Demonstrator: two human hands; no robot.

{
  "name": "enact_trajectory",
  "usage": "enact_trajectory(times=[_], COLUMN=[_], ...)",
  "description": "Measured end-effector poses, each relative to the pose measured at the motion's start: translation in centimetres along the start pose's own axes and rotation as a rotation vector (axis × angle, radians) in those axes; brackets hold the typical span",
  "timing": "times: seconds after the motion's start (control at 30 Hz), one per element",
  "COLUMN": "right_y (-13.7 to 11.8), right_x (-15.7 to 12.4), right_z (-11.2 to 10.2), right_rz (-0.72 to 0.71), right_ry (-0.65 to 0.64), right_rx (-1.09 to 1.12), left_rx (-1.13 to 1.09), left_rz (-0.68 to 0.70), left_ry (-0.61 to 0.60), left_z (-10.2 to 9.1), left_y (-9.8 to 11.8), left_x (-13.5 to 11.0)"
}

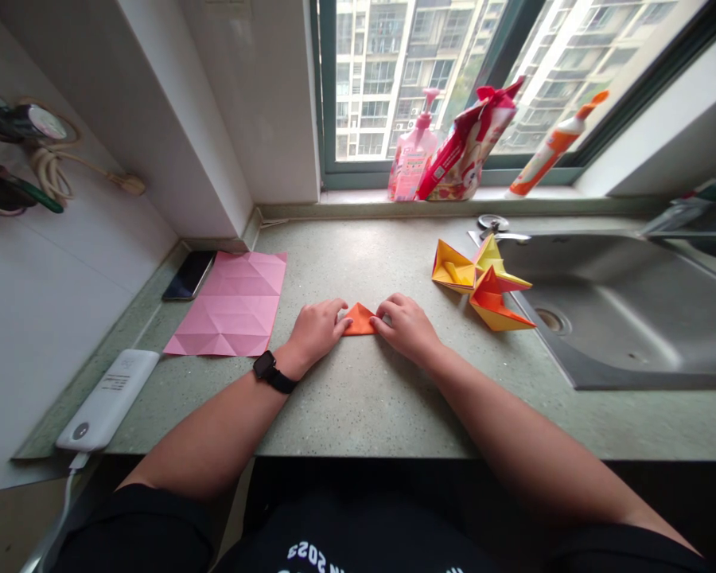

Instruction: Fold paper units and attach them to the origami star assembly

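One small orange paper triangle (359,321) lies on the desk (394,406), midway between the two hands, with its point facing away from the person. The left hand (316,330) is at its left corner and the right hand (406,328) at its right corner. The curled fingers of each grip touch the paper, but I cannot tell whether they pinch it or only press it down. The two grips stay apart, with the orange paper showing between them. One black watch (267,370) sits on the left wrist.

Three folded yellow-and-orange paper models (453,267) stand in a cluster to the right of the hands, just beside one steel sink (608,318). To the left lies one pink sheet of creased paper (230,304), touching nothing but the desk, with one phone (189,275) just beyond it. One white power bank (108,399) lies nearer the person, with a cable at its end.

Three things stand on the windowsill (346,196): one pink pump bottle (414,151), one red-and-white bag (468,143) and one tilted orange-and-white tube (552,143).
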State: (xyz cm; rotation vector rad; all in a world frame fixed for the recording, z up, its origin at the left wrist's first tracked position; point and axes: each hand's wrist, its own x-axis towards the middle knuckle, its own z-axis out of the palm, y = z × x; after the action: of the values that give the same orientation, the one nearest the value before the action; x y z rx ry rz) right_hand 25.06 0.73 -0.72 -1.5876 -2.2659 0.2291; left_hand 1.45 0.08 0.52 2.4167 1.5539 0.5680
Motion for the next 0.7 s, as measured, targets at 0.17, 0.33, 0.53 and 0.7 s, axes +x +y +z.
enact_trajectory(times=[0.17, 0.33, 0.53, 0.7], right_y=[0.0, 0.1, 0.3, -0.7], right_x=[-0.2, -0.4, -0.4, -1.4], right_z=[0.6, 0.9, 0.3, -1.2], right_rz=[0.0, -0.024, -0.131, -0.24], right_ry=[0.051, 0.09, 0.094, -0.014], right_rx=[-0.019, -0.013, 0.05, 0.004], left_rx=[0.015, -0.055, -0.045, -0.04], left_rz=[0.229, 0.316, 0.271, 0.226], left_ry=[0.018, -0.047, -0.043, -0.039], left_z=[0.2, 0.5, 0.6, 0.8], left_y=[0.1, 0.1, -0.2, -0.3], left_x=[-0.5, -0.6, 0.1, 0.7])
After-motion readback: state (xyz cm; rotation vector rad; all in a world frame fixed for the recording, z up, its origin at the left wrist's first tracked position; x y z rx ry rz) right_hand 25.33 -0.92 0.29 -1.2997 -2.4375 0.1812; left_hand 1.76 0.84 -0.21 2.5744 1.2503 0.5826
